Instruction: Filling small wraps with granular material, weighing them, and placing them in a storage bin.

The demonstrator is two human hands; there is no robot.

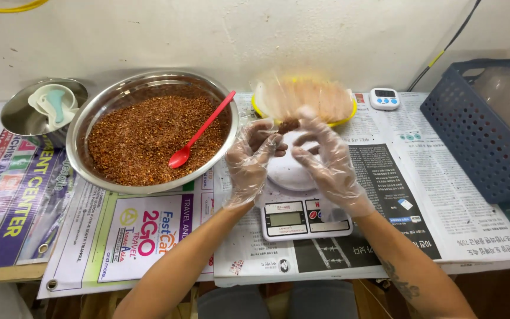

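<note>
Both hands wear thin clear plastic gloves and meet over a white kitchen scale [302,217]. My left hand [254,155] and my right hand [324,155] pinch a small clear plastic bag [302,97] between them. The bag stands upright with a dark brown clump [288,124] at its bottom. To the left, a large steel bowl [92,112] holds reddish-brown flakes [140,139]. A red plastic spoon [199,133] lies in them.
A smaller steel bowl [20,115] with pale plastic scoops sits at far left. A yellow-rimmed dish [345,118] stands behind the bag, a small white timer [383,98] beside it. A blue plastic basket [482,127] fills the right side. Newspapers [444,195] cover the table.
</note>
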